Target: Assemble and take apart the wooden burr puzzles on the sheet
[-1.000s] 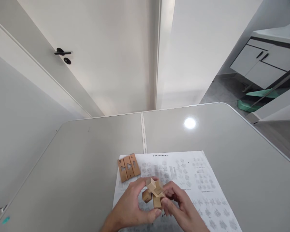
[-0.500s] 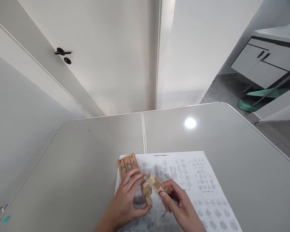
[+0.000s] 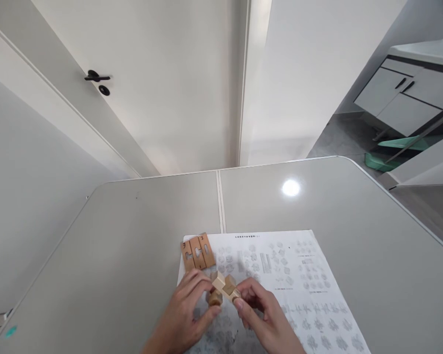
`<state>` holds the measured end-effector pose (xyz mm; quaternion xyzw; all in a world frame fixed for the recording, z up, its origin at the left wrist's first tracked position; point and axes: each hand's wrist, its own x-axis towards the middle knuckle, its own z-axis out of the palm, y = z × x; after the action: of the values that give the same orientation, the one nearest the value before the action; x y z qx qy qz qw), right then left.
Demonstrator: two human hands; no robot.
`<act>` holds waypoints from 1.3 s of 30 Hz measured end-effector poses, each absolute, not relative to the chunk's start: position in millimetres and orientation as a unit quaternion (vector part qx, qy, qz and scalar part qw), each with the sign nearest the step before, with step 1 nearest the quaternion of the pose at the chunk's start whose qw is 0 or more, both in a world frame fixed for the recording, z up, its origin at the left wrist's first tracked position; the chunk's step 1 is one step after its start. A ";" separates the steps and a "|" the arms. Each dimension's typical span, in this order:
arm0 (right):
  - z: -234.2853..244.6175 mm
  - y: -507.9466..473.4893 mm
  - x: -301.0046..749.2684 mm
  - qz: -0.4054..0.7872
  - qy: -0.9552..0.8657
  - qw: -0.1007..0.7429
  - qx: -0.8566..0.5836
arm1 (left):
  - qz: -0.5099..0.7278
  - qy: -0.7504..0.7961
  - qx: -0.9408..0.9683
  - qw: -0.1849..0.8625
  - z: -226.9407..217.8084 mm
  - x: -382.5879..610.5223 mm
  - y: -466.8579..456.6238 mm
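Observation:
My left hand (image 3: pixel 186 314) and my right hand (image 3: pixel 264 314) meet low in the middle of the view, both pinching a small cluster of interlocked wooden puzzle pieces (image 3: pixel 223 287). The left fingers curl round the cluster's left and lower blocks; the right thumb and fingers grip its right end. The cluster hovers just over a printed instruction sheet (image 3: pixel 299 275). Three notched wooden bars (image 3: pixel 196 252), marked with numbers, lie side by side at the sheet's top left corner, just beyond my left fingers.
The sheet lies on a grey table (image 3: pixel 133 236) with a seam down its middle (image 3: pixel 218 196). A white door with a black handle (image 3: pixel 96 78) stands behind it. Cabinets (image 3: pixel 402 93) and a green object on the floor (image 3: pixel 384 152) are at the right.
The pieces have been turned and pushed closer together into a more compact cluster, lower to the sheet. Both hands have shifted slightly left and toward me.

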<state>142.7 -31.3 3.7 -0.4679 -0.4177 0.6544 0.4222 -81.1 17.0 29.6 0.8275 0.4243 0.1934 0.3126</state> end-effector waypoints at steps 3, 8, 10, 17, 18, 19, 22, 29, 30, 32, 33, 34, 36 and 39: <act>4.4 -32.4 141.3 0.676 -0.401 0.421 -0.452 | 0.183 0.437 0.824 0.311 33.0 -76.3 12.8; 2.0 -37.2 139.2 0.758 -0.366 0.388 -0.376 | 0.167 0.442 0.824 0.313 36.0 -79.2 9.6; 0.7 -39.3 138.4 0.792 -0.350 0.366 -0.340 | 0.173 0.435 0.826 0.313 36.5 -83.5 8.8; 9.9 -39.2 146.7 0.837 -0.354 0.296 -0.293 | 0.186 0.411 0.835 0.315 41.3 -91.9 2.4; 11.7 -38.2 149.1 0.835 -0.362 0.292 -0.294 | 0.190 0.413 0.835 0.311 41.5 -91.4 1.2; 13.2 -37.1 151.4 0.834 -0.369 0.288 -0.292 | 0.195 0.415 0.834 0.307 41.3 -90.8 0.0; 15.0 -33.9 155.6 0.832 -0.383 0.278 -0.289 | 0.209 0.424 0.827 0.304 37.9 -88.9 -2.5; 12.0 -36.7 137.3 0.718 -0.537 0.253 -0.363 | 0.222 0.511 0.789 0.258 26.1 -93.5 2.6; 10.2 -38.2 134.0 0.708 -0.539 0.260 -0.376 | 0.220 0.516 0.793 0.236 24.9 -95.6 3.1; 4.9 -41.1 129.8 0.659 -0.536 0.291 -0.440 | 0.215 0.524 0.805 0.174 21.8 -100.3 2.4; 1.4 -42.6 128.9 0.625 -0.533 0.306 -0.481 | 0.211 0.526 0.812 0.141 19.8 -102.6 1.3; -2.7 -44.0 128.5 0.583 -0.533 0.320 -0.523 | 0.205 0.528 0.817 0.112 17.3 -104.8 -0.1; -12.1 -47.2 127.6 0.488 -0.543 0.337 -0.594 | 0.190 0.531 0.823 0.073 11.9 -107.7 -2.9; -25.8 -52.5 122.8 0.343 -0.585 0.334 -0.654 | 0.163 0.532 0.829 0.047 4.9 -107.7 -5.0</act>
<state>122.8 -52.5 -25.8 -0.6543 -0.5851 0.3431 0.3343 -107.7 -5.0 4.9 0.8293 0.5322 0.1635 0.0474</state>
